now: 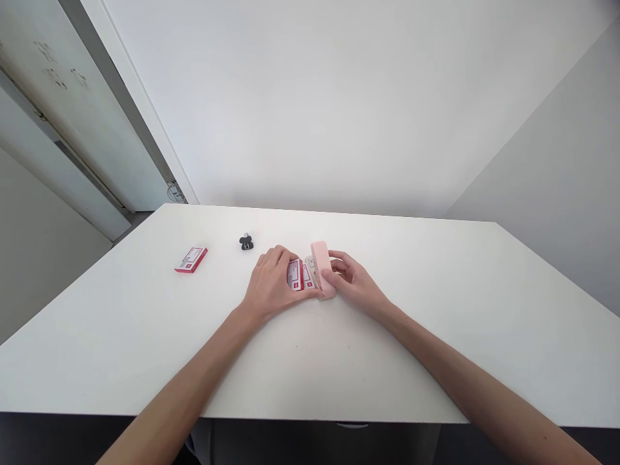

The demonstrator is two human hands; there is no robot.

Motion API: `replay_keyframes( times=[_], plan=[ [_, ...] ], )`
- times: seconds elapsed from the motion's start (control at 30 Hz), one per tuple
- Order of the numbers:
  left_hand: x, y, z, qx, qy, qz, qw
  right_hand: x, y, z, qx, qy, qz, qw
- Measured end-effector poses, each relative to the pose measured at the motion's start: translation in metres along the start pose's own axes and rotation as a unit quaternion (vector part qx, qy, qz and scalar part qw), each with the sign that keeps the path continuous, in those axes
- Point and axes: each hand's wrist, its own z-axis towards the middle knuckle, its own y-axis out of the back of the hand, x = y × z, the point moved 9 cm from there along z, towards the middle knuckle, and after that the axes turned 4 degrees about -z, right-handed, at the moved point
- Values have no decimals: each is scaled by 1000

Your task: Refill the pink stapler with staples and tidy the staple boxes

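A pink stapler [321, 266] stands on the white table [339, 361] in the middle, with my right hand [356, 282] closed round it from the right, thumb on its near end. Just left of it, my left hand [271, 284] grips a small red and white staple box [296, 275], fingers curled over its top. The box and the stapler touch or nearly touch. Part of the box is hidden by my fingers.
A second red and white staple box [191, 259] lies flat at the left of the table. A small black object [247, 242] sits further back. White walls rise behind the table, and a door frame [121, 110] stands at the left.
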Motion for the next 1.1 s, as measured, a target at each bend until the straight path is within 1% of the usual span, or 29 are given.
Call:
replay_keyframes(
  times=[0.13,0.23,0.3,0.37,0.43,0.53,0.63,0.73,0.8,0.9,1.0,1.1],
  plan=[
    [-9,-10,0,20,-19,24,999,1,0,0,0,7,-1,1000],
    [-8,-14,-3,47,3,23,999,0,1,1,2,6,2,1000],
    [-3,-11,-5,58,31,-8,998,0,1,1,3,4,1,1000],
    [1,-5,-7,55,44,-62,996,-1,2,1,3,3,-5,1000],
    [-1,3,-9,54,28,-112,992,-1,2,1,2,1,-9,1000],
    [-9,9,-11,68,-23,-150,986,-2,3,1,-1,-3,-8,1000],
    [-14,9,-13,87,-53,-156,982,-2,3,0,0,-2,-8,1000],
    [-13,6,-13,89,-59,-159,981,0,2,1,2,5,-11,1000],
    [-10,4,-12,85,-48,-151,984,0,3,1,1,8,-13,1000],
    [2,-1,-11,88,-3,-117,989,0,4,1,-3,8,-17,1000],
    [13,-7,-11,110,51,-85,989,-2,5,0,-9,0,-20,1000],
    [16,-11,-11,124,73,-62,988,-3,4,1,-8,-5,-21,1000]
  ],
)
